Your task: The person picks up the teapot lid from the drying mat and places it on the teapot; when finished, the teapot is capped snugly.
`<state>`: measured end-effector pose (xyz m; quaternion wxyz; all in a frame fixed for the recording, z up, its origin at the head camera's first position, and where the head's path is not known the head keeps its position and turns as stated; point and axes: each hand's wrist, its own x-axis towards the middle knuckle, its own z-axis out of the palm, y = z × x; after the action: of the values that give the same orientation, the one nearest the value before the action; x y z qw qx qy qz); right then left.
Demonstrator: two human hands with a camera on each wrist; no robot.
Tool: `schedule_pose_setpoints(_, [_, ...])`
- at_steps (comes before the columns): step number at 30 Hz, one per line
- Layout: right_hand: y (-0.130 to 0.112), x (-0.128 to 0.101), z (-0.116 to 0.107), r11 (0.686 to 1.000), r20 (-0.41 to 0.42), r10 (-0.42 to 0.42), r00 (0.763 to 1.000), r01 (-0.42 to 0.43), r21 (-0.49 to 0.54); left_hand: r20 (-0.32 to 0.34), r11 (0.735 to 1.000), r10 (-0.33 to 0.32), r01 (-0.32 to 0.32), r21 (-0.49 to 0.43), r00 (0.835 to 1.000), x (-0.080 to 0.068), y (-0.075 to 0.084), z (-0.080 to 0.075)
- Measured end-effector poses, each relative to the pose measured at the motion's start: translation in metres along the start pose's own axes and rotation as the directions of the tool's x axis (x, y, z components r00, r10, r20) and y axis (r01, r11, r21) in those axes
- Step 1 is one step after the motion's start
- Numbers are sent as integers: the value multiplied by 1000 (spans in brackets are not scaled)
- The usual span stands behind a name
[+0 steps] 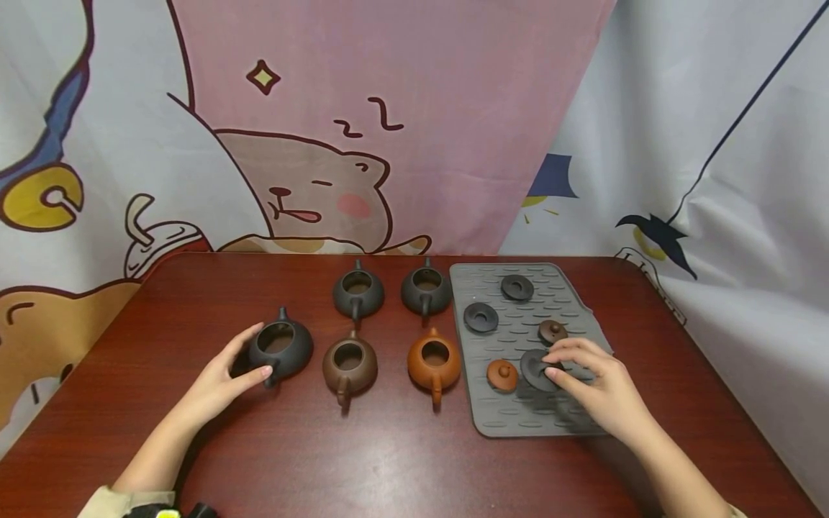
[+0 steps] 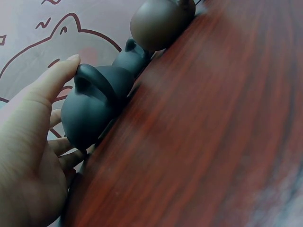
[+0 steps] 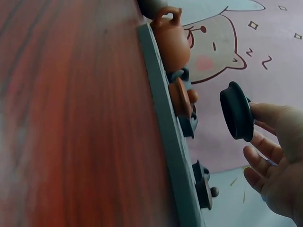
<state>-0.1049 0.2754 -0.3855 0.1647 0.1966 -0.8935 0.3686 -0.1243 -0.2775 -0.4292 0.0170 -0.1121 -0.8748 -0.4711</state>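
Left hand — fingers curled round the dark teapot at the left end of the front row on the red-brown table, thumb at its handle. Right hand — pinches a dark lid, lifted off the grey mat. On the mat: orange lid, brown lid, two dark lids. Beside the held pot: brown teapot, orange teapot; behind them, two dark teapots.
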Motion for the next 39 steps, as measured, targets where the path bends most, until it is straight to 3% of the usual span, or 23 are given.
schedule_pose_setpoints(22, [-48,35,27,987,-23,-129,991,131,93,1,1000,-3,3,-4,1000,-1,1,1])
schedule_pose_setpoints(39, [-86,59,56,963,56,-195,979,181,200,-3,1000,-4,4,-3,1000,-1,1,1])
